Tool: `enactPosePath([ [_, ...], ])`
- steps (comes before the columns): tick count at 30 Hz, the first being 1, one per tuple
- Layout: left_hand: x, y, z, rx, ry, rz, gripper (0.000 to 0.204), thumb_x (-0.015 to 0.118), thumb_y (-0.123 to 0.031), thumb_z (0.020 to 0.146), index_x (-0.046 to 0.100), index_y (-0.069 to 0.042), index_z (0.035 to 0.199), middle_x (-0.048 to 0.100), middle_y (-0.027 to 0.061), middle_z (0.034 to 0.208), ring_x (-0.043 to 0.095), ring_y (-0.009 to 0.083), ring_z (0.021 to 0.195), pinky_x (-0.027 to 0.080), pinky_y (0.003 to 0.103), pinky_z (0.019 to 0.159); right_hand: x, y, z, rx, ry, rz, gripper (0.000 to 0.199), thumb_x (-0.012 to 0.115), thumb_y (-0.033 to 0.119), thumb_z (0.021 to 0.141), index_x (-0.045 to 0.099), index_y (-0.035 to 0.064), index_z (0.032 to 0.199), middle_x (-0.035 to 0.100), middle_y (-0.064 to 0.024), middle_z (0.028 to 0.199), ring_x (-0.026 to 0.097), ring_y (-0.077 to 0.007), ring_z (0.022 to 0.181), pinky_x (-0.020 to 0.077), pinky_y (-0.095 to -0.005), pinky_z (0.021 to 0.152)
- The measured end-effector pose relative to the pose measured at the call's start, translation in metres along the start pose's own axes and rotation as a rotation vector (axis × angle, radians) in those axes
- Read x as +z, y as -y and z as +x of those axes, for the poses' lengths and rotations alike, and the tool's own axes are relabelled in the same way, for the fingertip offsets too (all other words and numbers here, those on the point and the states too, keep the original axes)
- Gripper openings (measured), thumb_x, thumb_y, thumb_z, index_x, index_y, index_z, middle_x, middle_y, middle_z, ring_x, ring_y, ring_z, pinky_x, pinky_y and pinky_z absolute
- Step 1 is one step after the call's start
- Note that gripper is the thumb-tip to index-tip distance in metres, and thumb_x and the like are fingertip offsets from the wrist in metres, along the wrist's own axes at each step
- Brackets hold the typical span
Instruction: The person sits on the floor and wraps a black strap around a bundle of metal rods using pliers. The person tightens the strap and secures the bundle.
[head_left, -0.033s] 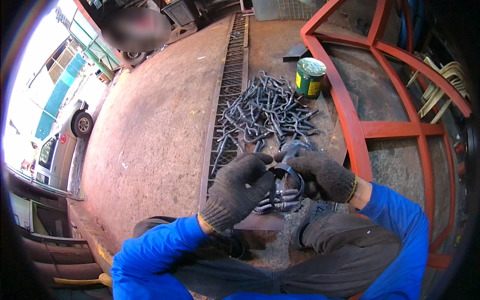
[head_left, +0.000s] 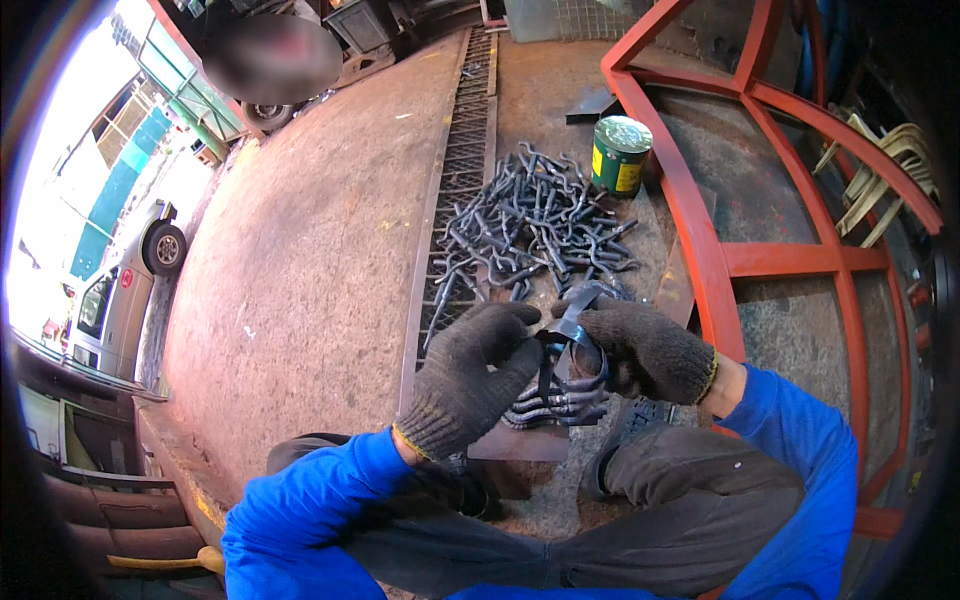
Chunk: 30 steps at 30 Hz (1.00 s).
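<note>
A dark, shiny flat band (head_left: 568, 328) stretches between my gloved hands and loops down by a bundle of bent metal rods (head_left: 552, 408). The bundle lies close in front of me, between my legs. My left hand (head_left: 470, 372), in a dark knit glove, pinches the band's near-left end between thumb and fingers. On the other side my right hand (head_left: 655, 350), gloved alike, is closed around the band, its fingertips partly hidden. Just beyond my hands spreads a loose pile of bent metal rods (head_left: 535, 225).
A green and yellow can (head_left: 620, 160) stands right of the pile. A red metal frame (head_left: 712, 265) fills the right side. The metal floor grate (head_left: 468, 110) runs away from me. A vehicle (head_left: 112, 305) is parked at far left, and pale plastic chairs (head_left: 890, 165) are at far right.
The band between my hands has turned, showing more of its shiny face. My right hand has shifted slightly right, while my left has barely moved.
</note>
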<state>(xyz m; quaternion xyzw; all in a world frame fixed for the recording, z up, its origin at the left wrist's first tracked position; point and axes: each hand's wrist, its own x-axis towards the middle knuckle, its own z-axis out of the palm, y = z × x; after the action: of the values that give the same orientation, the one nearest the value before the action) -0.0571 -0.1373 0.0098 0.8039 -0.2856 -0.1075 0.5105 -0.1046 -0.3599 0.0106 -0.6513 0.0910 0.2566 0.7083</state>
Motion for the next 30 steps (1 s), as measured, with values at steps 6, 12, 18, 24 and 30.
enactPosePath([
  [6, -0.016, -0.005, 0.003, -0.115, 0.02, -0.126, 0.012, 0.063, -0.008, 0.09, 0.061, -0.001, 0.099, 0.067, 0.0079, 0.089, 0.062, 0.0111, 0.078, 0.052, 0.027, 0.07, -0.005, 0.0, 0.001, -0.005, 0.024, 0.203, 0.038, 0.054, 0.032, 0.095, 0.052, 0.0135, 0.128, 0.062, 0.0017, 0.085, 0.053, -0.0028, 0.057, 0.0378, -0.0155, 0.044],
  [12, -0.039, -0.015, 0.009, -0.296, 0.002, -0.619, 0.018, 0.055, -0.018, 0.096, 0.058, 0.0, 0.095, 0.066, 0.0114, 0.085, 0.065, 0.0175, 0.077, 0.054, 0.029, 0.071, -0.011, -0.006, 0.004, 0.048, -0.059, 0.353, 0.028, 0.057, 0.039, 0.096, 0.061, 0.0132, 0.107, 0.063, -0.0002, 0.085, 0.056, -0.0063, 0.065, 0.0425, -0.02, 0.051],
  [18, -0.048, -0.007, 0.013, -0.342, -0.081, -0.691, 0.022, 0.055, -0.022, 0.096, 0.056, 0.0, 0.096, 0.065, 0.0118, 0.083, 0.065, 0.0194, 0.072, 0.054, 0.029, 0.067, -0.021, -0.029, 0.008, -0.213, -0.074, 0.23, 0.024, 0.062, 0.031, 0.096, 0.062, 0.0075, 0.101, 0.062, -0.0029, 0.078, 0.059, -0.0105, 0.068, 0.0481, -0.0255, 0.058],
  [24, -0.051, -0.016, 0.009, -0.438, 0.171, -0.585, 0.017, 0.062, -0.01, 0.09, 0.058, 0.001, 0.102, 0.065, 0.013, 0.084, 0.065, 0.0179, 0.075, 0.055, 0.032, 0.07, -0.013, -0.017, 0.007, -0.268, -0.144, 0.115, 0.021, 0.062, 0.024, 0.096, 0.063, 0.0039, 0.102, 0.063, -0.0043, 0.08, 0.061, -0.0118, 0.071, 0.0496, -0.0256, 0.063],
  [30, -0.036, -0.011, 0.007, -0.243, 0.475, -0.282, 0.03, 0.064, -0.011, 0.089, 0.057, 0.002, 0.116, 0.065, 0.0075, 0.093, 0.061, 0.0125, 0.083, 0.052, 0.029, 0.075, 0.002, -0.008, -0.001, -0.361, -0.135, -0.047, 0.018, 0.069, 0.016, 0.091, 0.067, 0.0031, 0.104, 0.068, -0.0046, 0.09, 0.063, -0.0112, 0.08, 0.052, -0.0265, 0.071],
])
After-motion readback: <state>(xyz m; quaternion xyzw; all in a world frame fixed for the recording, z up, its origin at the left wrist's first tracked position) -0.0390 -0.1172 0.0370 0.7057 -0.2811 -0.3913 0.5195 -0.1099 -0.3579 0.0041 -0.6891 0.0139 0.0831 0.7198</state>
